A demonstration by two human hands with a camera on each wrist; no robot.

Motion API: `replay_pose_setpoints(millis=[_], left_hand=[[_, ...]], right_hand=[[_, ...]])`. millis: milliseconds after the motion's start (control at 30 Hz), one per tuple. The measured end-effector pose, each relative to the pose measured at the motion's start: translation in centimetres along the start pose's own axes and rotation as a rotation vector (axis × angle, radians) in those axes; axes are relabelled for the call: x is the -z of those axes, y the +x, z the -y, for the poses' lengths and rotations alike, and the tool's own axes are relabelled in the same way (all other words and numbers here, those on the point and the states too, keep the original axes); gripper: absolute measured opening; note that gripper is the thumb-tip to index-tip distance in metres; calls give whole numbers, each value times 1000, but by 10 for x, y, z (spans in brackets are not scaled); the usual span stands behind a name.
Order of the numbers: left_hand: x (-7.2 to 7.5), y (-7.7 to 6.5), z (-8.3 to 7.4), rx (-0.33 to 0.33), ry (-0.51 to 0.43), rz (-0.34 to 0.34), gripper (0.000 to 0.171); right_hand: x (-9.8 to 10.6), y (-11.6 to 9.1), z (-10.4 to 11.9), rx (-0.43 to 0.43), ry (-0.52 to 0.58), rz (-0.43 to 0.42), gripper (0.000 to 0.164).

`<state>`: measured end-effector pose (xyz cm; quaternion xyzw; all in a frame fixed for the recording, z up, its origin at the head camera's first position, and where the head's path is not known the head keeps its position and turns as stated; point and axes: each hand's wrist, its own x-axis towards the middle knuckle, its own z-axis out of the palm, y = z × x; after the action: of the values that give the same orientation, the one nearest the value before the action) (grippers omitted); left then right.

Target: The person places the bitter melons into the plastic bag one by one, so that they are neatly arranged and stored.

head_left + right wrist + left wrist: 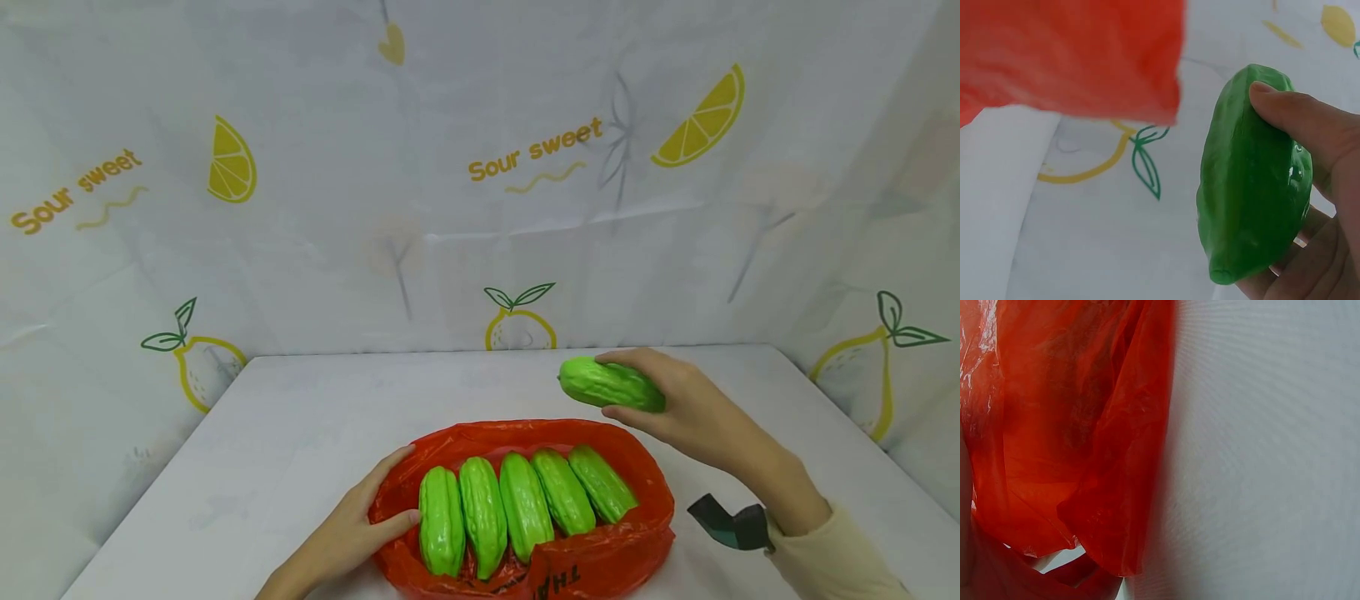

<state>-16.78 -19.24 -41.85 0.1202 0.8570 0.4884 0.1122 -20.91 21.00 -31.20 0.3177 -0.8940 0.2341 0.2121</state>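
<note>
A red plastic bag point(630, 450) stands with its mouth spread wide. Several bright green bitter gourds point(525, 504) lie side by side in it. At the bag's left rim, my left hand point(352, 517) grips the plastic, its thumb on the inner side near the leftmost gourd. The left wrist view shows the bag's crinkled side wall point(1129, 444) close up. My right hand point(675, 408) holds another bitter gourd point(607, 383) above the table, beyond the bag's right back rim. In the right wrist view the thumb lies along this gourd point(1247, 187), with fingers behind it.
The white table point(247, 467) extends to both sides of the bag. A white sheet point(322, 167) printed with lemons and lettering hangs behind and beside it. A dark strap piece point(731, 525) sticks out at my right wrist.
</note>
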Motion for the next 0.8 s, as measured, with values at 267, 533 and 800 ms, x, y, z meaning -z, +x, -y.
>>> replay_pose_setpoints(millis=[267,533,800], left_hand=[[0,0,1,-2,-5,0,68],[0,0,2,-4,-2,2,68],[0,0,3,-23,9,8,67]], right_hand=[[-2,2,15,47,49,18,60],[-12,-1,30,59,50,64,60],[-29,-7,45,102,30,97,57]])
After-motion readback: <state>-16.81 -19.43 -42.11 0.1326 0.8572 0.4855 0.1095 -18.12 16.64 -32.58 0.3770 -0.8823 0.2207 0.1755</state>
